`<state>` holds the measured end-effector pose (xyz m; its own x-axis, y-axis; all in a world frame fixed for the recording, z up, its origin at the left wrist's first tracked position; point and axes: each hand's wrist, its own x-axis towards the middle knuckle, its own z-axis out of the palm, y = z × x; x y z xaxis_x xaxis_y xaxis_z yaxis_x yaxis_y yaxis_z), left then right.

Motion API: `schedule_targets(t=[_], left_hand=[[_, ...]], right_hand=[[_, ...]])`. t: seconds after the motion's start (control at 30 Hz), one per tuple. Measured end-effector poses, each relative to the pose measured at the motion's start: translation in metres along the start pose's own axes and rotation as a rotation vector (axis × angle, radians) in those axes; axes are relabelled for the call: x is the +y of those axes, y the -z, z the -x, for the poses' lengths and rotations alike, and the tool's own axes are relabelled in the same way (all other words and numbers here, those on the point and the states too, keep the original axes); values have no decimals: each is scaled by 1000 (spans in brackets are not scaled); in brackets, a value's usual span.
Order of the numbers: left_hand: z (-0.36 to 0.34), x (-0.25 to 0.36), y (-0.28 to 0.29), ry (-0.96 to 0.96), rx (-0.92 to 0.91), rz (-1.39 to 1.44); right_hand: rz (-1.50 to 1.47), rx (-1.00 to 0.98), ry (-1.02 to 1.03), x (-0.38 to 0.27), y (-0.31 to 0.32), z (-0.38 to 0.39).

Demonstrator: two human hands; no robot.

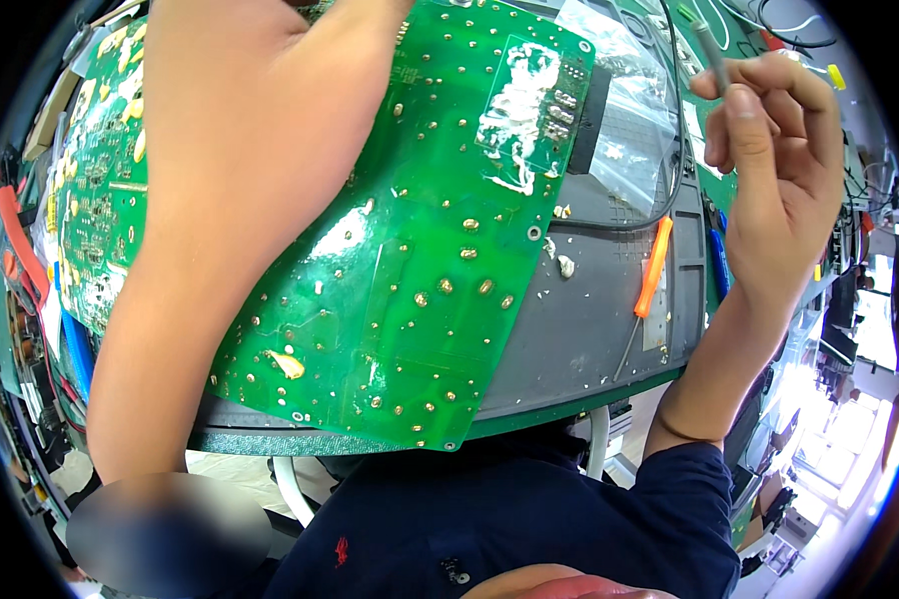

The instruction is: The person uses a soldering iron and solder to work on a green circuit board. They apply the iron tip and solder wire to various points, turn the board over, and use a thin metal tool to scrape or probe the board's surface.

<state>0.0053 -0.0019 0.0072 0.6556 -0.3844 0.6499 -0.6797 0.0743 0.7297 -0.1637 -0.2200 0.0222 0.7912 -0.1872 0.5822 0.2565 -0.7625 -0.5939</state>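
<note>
A large green circuit board (410, 270) lies under my left forearm, solder side up, with white residue (519, 110) smeared over its far right part. My left hand (260, 100) is over the board at the top of the view, and its fingers are cut off by the picture's edge or hidden. Raised to the right of the board, my right hand (779, 160) pinches a slim grey pen-like tool (710, 52) with a green end between thumb and fingers. The tool points up and away, apart from the board.
An orange-handled screwdriver (654, 267) lies on the grey work mat (544, 344), among white crumbs. A clear plastic bag (634, 150) and a black cable (675, 110) are behind it. Another green board (100, 200) with yellowish blobs lies left. Blue-handled tools (719, 255) sit near my right wrist.
</note>
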Motion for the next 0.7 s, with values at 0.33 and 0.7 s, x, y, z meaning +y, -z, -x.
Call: schedule_targets(t=[0.33,0.7], left_hand=[[-3,-7,5,29,-163,40],[2,-3,0,-11,-151,56]], right_hand=[[-26,107,49,3,14,3],[-289,-134,11,3,8,-2]])
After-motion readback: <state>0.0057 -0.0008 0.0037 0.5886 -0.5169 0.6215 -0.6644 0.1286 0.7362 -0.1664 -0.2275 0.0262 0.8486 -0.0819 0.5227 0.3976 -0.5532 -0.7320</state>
